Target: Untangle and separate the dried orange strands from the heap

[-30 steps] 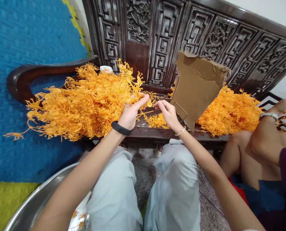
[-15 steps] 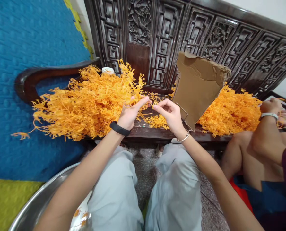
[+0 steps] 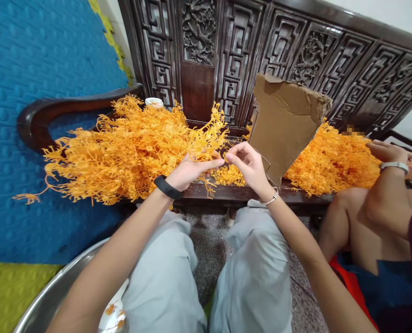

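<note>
My left hand (image 3: 190,173), with a black band at the wrist, is closed around a bunch of orange branching plastic sprigs (image 3: 211,133) that fan up above the fingers. Its thumb points right, toward my other hand. My right hand (image 3: 250,167), wearing a thin bracelet, pinches at the tip of that thumb; a small orange bit seems to lie between its fingertips, too small to make out. A large heap of the same sprigs (image 3: 115,152) is just left of my hands. Smaller orange pieces (image 3: 230,175) lie on the dark wooden bench (image 3: 223,193) beneath them.
A brown cardboard piece (image 3: 285,125) stands upright on the bench, with another orange heap (image 3: 334,162) right of it. A co-worker's hands (image 3: 389,155) are at far right. A metal basin (image 3: 53,289) is at lower left, and a white cup (image 3: 154,102) stands behind the left heap.
My left hand has turned and lowered slightly, and the bunch in it has swung to the right. My right hand has shifted a little right, still close to the left thumb.
</note>
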A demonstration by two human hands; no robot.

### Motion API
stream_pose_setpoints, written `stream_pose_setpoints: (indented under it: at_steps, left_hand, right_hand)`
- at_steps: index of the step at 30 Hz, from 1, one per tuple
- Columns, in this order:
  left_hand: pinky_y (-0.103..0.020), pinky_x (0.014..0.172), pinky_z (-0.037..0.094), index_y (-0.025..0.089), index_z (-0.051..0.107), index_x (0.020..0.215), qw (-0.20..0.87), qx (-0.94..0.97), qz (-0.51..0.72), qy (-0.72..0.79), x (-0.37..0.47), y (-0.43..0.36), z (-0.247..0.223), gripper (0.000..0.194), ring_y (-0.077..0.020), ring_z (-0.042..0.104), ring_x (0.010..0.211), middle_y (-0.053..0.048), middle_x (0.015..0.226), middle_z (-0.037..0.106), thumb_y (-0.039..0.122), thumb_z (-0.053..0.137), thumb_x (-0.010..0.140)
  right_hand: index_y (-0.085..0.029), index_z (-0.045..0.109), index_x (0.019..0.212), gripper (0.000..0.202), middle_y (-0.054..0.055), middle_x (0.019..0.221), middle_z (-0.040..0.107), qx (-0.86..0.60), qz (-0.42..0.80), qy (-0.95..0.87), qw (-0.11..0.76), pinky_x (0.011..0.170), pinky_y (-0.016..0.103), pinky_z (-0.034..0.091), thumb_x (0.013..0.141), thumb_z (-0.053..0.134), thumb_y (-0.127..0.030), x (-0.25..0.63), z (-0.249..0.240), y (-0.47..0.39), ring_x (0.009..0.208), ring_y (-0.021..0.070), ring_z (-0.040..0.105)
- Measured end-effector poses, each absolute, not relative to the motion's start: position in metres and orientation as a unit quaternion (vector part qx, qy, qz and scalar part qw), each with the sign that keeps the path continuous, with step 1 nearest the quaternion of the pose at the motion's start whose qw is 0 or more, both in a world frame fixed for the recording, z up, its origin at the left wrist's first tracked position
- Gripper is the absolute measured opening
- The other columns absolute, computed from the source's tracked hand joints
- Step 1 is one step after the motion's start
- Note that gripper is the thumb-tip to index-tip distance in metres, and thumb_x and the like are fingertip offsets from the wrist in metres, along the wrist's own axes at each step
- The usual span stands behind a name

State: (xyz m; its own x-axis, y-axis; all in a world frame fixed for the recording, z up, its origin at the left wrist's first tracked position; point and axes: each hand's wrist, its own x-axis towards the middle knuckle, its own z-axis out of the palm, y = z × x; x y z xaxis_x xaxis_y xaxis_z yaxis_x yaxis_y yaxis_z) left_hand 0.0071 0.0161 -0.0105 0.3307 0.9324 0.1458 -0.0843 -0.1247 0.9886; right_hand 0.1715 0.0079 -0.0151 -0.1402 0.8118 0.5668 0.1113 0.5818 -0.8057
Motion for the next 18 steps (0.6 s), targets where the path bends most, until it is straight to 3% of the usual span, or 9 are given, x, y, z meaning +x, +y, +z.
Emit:
stream_pose_setpoints:
  at_steps: [5,8,14,18]
  left_hand:
    - [-0.031,0.065,0.048,0.017,0.069,0.073,0.54,0.609,0.447,0.372,0.0042,0.0168,-0.0127,0.025,-0.0164,0.06,0.071,-0.004,0.08,0.068,0.033,0.076,0.056]
    - [-0.034,0.066,0.05,0.017,0.069,0.073,0.515,0.626,0.445,0.38,0.0023,0.0157,-0.0112,0.025,-0.0186,0.061,0.068,-0.004,0.076,0.068,0.035,0.076,0.057]
    - [-0.036,0.091,0.048,0.018,0.069,0.074,0.502,0.604,0.527,0.325,-0.0027,0.016,-0.0135,0.023,-0.0209,0.064,0.089,-0.004,0.087,0.071,0.033,0.076,0.058]
    - [-0.039,0.096,0.045,0.018,0.068,0.072,0.486,0.571,0.556,0.359,-0.0026,0.0116,-0.016,0.025,-0.0215,0.064,0.089,-0.004,0.085,0.071,0.03,0.08,0.053]
  right_hand:
    - [-0.018,0.053,0.074,0.02,-0.001,0.072,0.055,-0.364,0.269,-0.705,0.545,0.064,0.025,0.042,0.078,0.063,-0.035,0.1726,-0.0135,0.0041,0.066,0.009,0.051]
    - [-0.018,0.055,0.073,0.019,-0.001,0.073,0.056,-0.362,0.272,-0.706,0.544,0.064,0.025,0.043,0.077,0.064,-0.034,0.1725,-0.0123,0.0028,0.066,0.0095,0.052]
    - [-0.02,0.057,0.089,0.026,-0.001,0.081,0.057,-0.341,0.352,-0.688,0.535,0.073,0.026,0.046,0.07,0.07,-0.032,0.1683,-0.0107,0.0036,0.075,0.0105,0.055]
    - [-0.02,0.061,0.093,0.03,0.0,0.083,0.06,-0.345,0.435,-0.66,0.505,0.074,0.025,0.047,0.067,0.073,-0.03,0.1656,-0.0112,0.0049,0.075,0.0098,0.056]
